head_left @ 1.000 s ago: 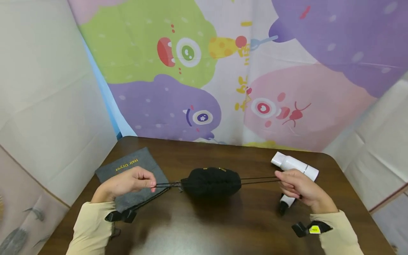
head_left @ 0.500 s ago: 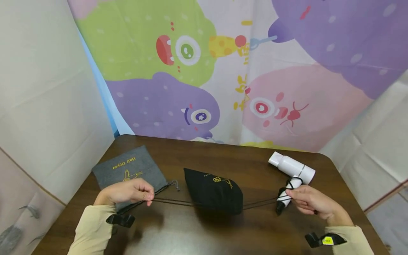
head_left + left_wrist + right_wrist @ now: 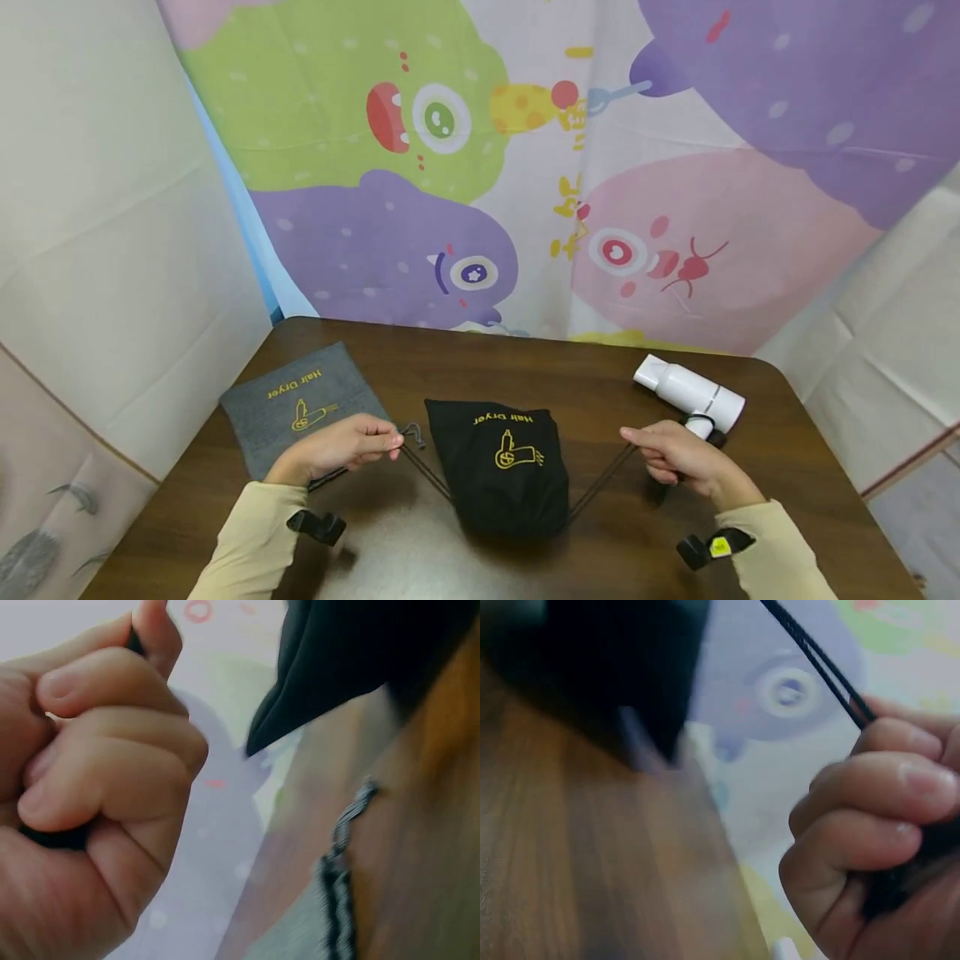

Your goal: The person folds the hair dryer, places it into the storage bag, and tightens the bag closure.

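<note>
Black drawstring bag (image 3: 504, 467) is sitting mid-table, near you, and you're pinching its cords on both sides: left hand (image 3: 341, 446) curled round the left cord (image 3: 423, 468), right hand (image 3: 675, 457) gripping the right cord (image 3: 600, 483). Your wrist views are showing those tight fists up close, which the head view isn't. Only the head view is catching the grey pouch (image 3: 300, 404) far left and the white hair dryer (image 3: 690, 393) far right.
</note>
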The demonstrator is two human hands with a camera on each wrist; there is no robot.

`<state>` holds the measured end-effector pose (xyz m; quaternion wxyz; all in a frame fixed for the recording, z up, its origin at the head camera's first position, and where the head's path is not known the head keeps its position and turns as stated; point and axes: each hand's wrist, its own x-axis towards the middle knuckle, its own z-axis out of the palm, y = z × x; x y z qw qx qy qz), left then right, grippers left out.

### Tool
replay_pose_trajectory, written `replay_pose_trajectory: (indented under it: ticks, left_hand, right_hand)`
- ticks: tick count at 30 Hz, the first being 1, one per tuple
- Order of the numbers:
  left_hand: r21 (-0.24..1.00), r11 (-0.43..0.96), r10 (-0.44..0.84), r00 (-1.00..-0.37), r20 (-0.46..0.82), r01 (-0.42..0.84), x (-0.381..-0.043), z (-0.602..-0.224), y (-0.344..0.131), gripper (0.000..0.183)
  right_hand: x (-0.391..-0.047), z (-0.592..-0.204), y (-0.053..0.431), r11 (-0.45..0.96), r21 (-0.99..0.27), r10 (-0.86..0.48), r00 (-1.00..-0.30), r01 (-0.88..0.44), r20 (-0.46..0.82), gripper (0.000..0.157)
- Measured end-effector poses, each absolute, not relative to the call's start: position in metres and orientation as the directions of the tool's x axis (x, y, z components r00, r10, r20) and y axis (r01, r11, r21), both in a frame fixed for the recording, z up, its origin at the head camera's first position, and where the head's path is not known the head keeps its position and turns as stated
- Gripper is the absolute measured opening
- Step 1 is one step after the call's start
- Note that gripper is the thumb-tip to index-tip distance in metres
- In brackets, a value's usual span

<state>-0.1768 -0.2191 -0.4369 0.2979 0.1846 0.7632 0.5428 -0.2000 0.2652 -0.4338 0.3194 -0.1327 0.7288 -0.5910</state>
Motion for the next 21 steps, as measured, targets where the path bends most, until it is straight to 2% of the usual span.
replay_pose_trajectory:
  ticks: [3, 5, 10, 16, 21]
  left_hand:
    - [0.939, 0.34, 0.565, -0.785, -0.254, -0.059, -0.18, -0.445, -0.205, 0.033]
    - [0.938, 0.344, 0.542, -0.805, -0.242, -0.051, -0.181, -0.45, -0.195, 0.036]
    - [0.931, 0.357, 0.455, -0.858, -0.239, -0.07, -0.181, -0.456, -0.174, 0.038]
    - [0.943, 0.297, 0.397, -0.879, -0.266, -0.151, -0.183, -0.465, -0.154, 0.03]
    - [0.935, 0.313, 0.336, -0.901, -0.273, -0.167, -0.185, -0.471, -0.141, 0.029]
  right_hand:
    - [-0.208, -0.439, 0.244, 0.342, -0.922, -0.505, -0.792, 0.18, -0.342, 0.05]
    - [-0.212, -0.441, 0.23, 0.363, -0.914, -0.476, -0.806, 0.183, -0.351, 0.052]
    - [-0.219, -0.448, 0.2, 0.318, -0.921, -0.428, -0.834, 0.223, -0.349, 0.051]
    - [-0.22, -0.457, 0.177, 0.274, -0.932, -0.376, -0.865, 0.238, -0.331, 0.042]
    - [-0.221, -0.463, 0.164, 0.269, -0.934, -0.371, -0.869, 0.237, -0.327, 0.038]
